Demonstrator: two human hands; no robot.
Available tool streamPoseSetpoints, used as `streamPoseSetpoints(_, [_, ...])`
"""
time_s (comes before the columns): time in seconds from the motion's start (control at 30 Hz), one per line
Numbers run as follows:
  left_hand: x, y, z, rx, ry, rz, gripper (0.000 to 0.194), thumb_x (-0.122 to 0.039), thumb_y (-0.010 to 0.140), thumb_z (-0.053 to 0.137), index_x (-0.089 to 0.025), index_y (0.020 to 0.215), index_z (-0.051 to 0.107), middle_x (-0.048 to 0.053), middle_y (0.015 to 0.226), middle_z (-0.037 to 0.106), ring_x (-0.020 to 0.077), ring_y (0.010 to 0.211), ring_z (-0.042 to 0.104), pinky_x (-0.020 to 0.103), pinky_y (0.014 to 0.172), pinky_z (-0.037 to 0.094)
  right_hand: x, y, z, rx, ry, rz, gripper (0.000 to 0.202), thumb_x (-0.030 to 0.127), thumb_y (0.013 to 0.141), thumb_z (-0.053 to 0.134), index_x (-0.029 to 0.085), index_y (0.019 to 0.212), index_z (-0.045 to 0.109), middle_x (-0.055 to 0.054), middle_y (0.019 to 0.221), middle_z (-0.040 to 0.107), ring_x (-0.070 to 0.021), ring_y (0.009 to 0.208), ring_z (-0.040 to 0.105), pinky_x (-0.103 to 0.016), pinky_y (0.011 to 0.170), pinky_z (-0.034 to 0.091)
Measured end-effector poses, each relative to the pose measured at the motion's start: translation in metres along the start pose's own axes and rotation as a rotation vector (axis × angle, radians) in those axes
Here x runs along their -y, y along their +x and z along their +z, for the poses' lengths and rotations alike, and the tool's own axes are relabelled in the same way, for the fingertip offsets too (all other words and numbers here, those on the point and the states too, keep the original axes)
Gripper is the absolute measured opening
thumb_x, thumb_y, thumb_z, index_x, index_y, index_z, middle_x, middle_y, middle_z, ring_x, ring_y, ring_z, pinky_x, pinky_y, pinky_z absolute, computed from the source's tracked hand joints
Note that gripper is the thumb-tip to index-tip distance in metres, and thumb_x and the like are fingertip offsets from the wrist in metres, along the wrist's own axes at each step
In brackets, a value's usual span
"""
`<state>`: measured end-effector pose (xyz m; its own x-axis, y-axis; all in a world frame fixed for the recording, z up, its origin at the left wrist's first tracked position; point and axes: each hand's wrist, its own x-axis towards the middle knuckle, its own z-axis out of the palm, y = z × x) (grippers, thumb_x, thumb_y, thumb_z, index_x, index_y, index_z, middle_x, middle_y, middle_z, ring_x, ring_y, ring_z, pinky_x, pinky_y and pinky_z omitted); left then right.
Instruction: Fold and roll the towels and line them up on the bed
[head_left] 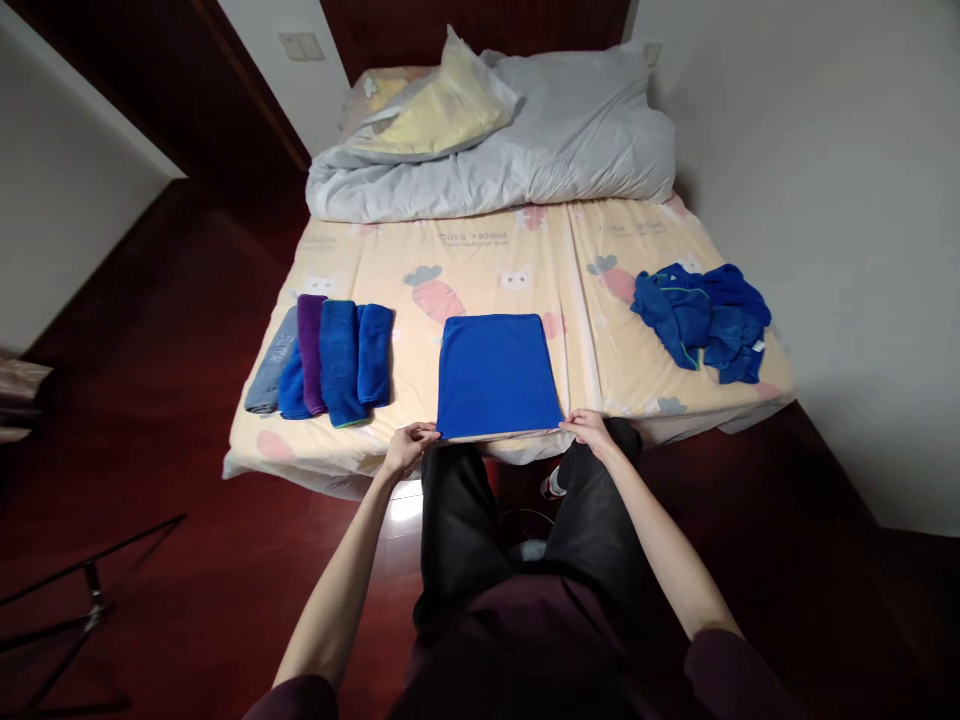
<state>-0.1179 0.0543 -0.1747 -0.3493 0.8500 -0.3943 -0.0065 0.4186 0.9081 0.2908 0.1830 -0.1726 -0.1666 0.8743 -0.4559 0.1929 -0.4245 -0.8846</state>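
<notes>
A blue towel (pixel 495 375) lies flat and nearly square on the bed, its near edge along the front of the mattress. My left hand (pixel 409 445) pinches its near left corner between thumb and fingers. At the near right corner, my right hand (pixel 588 428) grips the cloth the same way. To the left, several folded towels lie side by side: a grey one (pixel 272 365), a purple one (pixel 310 350) and blue ones (pixel 341 360). A crumpled heap of blue towels (pixel 705 315) sits on the right side of the bed.
The bed (pixel 495 270) has a carrot-and-rabbit patterned sheet under a clear-looking cover. A rolled grey-white quilt (pixel 585 130) and a yellow pillow (pixel 442 105) are at the far end. A black metal stand (pixel 90 590) is on the floor at left. A wall (pixel 840 200) borders the right.
</notes>
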Motion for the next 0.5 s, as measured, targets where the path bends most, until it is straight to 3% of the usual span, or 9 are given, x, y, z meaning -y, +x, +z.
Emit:
streamPoseSetpoints(0.1, [-0.007,0.013,-0.002,0.049,0.007,-0.059,0.061,-0.054,0.045,0.102,-0.016,0.088,0.079,0.007,0.07,0.074,0.0183,0.06,0.064,0.026,0.05,0.046,0.008,0.004,-0.002,0.044,0.044,0.02,0.06,0.054,0.041,0.099,0.018,0.072,0.063,0.002,0.065,0.063,-0.0046,0.05,0.037,-0.019,0.043,0.022])
streamPoseSetpoints(0.23, [-0.026,0.058,0.0,0.049,0.034,-0.093,0.067,-0.061,0.045,0.1,-0.013,0.087,0.08,0.004,0.061,0.067,0.0125,0.051,0.053,0.023,0.045,0.035,0.029,0.029,0.003,0.043,0.014,0.055,0.057,0.05,0.043,0.1,0.017,0.078,0.069,-0.001,0.071,0.067,-0.0041,0.05,0.037,-0.02,0.042,0.022])
streamPoseSetpoints(0.37, [-0.048,0.12,0.007,0.003,0.077,-0.041,0.06,-0.062,0.046,0.1,-0.015,0.076,0.079,0.002,0.054,0.061,0.0104,0.047,0.045,0.024,0.044,0.029,0.054,0.079,0.01,0.003,-0.037,0.027,0.052,0.048,0.047,0.1,0.017,0.078,0.072,-0.004,0.078,0.073,-0.0062,0.055,0.044,-0.02,0.043,0.026])
streamPoseSetpoints(0.5, [-0.072,0.183,0.019,-0.051,0.167,0.021,0.053,-0.065,0.065,0.091,-0.017,0.064,0.07,0.002,0.049,0.055,0.012,0.047,0.046,0.025,0.046,0.032,0.079,0.145,0.019,-0.04,-0.058,-0.002,0.053,0.043,0.049,0.102,0.017,0.084,0.072,-0.009,0.088,0.078,-0.0083,0.059,0.052,-0.018,0.043,0.03])
